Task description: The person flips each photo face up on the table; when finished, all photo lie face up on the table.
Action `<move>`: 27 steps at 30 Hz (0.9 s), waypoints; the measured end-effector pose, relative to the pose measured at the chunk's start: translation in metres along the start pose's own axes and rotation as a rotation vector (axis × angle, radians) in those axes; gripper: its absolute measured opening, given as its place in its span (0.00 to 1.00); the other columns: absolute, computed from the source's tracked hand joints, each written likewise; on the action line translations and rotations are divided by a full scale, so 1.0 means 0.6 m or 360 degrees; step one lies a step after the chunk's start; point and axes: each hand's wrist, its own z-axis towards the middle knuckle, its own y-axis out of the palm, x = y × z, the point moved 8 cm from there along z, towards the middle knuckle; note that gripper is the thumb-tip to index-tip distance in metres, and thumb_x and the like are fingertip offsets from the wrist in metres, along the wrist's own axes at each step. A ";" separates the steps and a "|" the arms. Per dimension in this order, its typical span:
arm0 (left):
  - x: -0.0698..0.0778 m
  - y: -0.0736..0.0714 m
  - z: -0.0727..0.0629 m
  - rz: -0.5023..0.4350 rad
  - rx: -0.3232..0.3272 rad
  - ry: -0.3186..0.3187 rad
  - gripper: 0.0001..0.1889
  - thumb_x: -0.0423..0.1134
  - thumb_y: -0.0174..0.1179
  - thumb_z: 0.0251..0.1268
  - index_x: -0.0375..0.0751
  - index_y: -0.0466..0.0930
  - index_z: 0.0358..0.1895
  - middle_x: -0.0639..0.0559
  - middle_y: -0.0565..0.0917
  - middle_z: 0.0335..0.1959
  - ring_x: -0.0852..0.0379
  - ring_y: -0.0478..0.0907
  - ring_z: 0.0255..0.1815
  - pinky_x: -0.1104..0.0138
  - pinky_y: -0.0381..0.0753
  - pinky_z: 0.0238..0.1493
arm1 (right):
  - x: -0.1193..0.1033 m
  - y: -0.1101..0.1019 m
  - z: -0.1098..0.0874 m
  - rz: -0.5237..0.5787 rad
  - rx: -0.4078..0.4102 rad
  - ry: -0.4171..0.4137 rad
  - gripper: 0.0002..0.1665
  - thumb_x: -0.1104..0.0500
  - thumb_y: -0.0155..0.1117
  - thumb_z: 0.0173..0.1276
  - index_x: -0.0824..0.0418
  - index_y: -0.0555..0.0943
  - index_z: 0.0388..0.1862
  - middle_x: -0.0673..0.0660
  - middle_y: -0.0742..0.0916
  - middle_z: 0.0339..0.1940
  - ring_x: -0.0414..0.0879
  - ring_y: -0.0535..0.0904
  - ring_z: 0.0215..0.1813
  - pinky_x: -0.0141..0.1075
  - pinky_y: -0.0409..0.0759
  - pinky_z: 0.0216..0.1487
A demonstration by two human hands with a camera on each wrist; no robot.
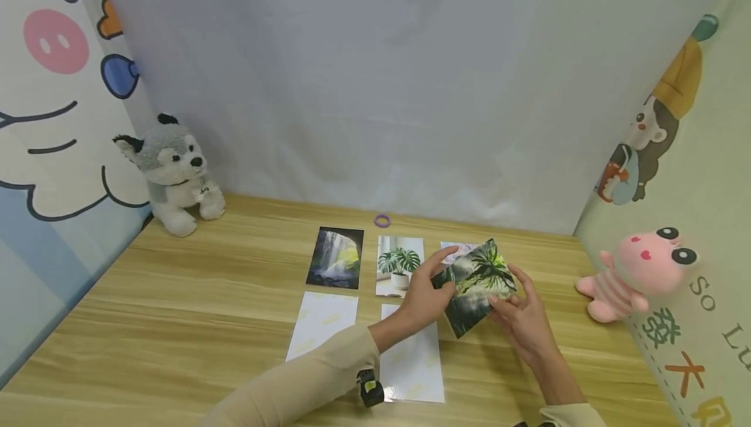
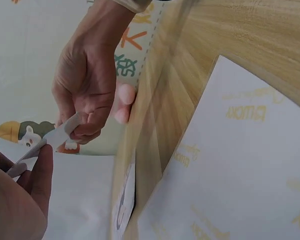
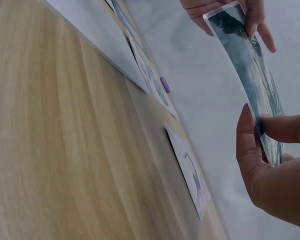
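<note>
Pale curtain [image 1: 364, 88] behind wood-grain table [image 1: 205, 283]; cartoon-printed side walls [image 1: 35, 88].

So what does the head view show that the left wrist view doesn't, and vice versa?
Only the head view: the plush husky, the waterfall photo and the held card's picture side. Only the left wrist view: that card's pale underside and readable yellow lettering on a white card. Both: left hand, right hand and, at least partly, the pink toy.

Head view looks forward and down past the fingers [image 1: 525, 278], wrist views are way closer and sideways, all catching the card [image 1: 478, 283].
</note>
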 end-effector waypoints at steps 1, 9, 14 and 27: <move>-0.001 0.001 0.001 -0.0011 -0.0027 -0.0019 0.35 0.21 0.49 0.62 0.48 0.68 0.73 0.41 0.68 0.74 0.36 0.69 0.71 0.72 0.59 0.17 | -0.001 -0.001 -0.001 -0.0021 -0.0015 -0.0009 0.43 0.72 0.60 0.70 0.40 0.57 0.73 0.44 0.83 0.28 0.35 0.83 0.34 0.31 0.84 0.41; -0.013 0.010 0.011 0.0004 -0.0325 -0.0216 0.40 0.20 0.48 0.62 0.54 0.61 0.77 0.34 0.74 0.65 0.61 0.58 0.13 0.71 0.61 0.19 | -0.013 -0.003 -0.008 -0.0484 -0.0254 -0.0148 0.42 0.69 0.61 0.71 0.52 0.57 0.78 0.60 0.84 0.50 0.39 0.84 0.40 0.36 0.85 0.41; -0.017 0.018 0.016 0.0115 -0.0544 -0.0221 0.43 0.18 0.49 0.63 0.60 0.57 0.78 0.37 0.66 0.70 0.62 0.58 0.12 0.71 0.63 0.17 | -0.022 0.002 -0.011 -0.0737 -0.0418 -0.0210 0.45 0.66 0.62 0.71 0.62 0.52 0.80 0.81 0.69 0.66 0.39 0.84 0.42 0.39 0.84 0.41; -0.024 0.030 0.019 0.0560 -0.0665 -0.0212 0.42 0.15 0.53 0.58 0.51 0.63 0.76 0.46 0.64 0.46 0.63 0.56 0.15 0.74 0.61 0.18 | -0.024 -0.001 -0.013 -0.0881 -0.0427 -0.0235 0.44 0.65 0.61 0.72 0.58 0.53 0.81 0.78 0.60 0.76 0.59 0.82 0.55 0.40 0.83 0.40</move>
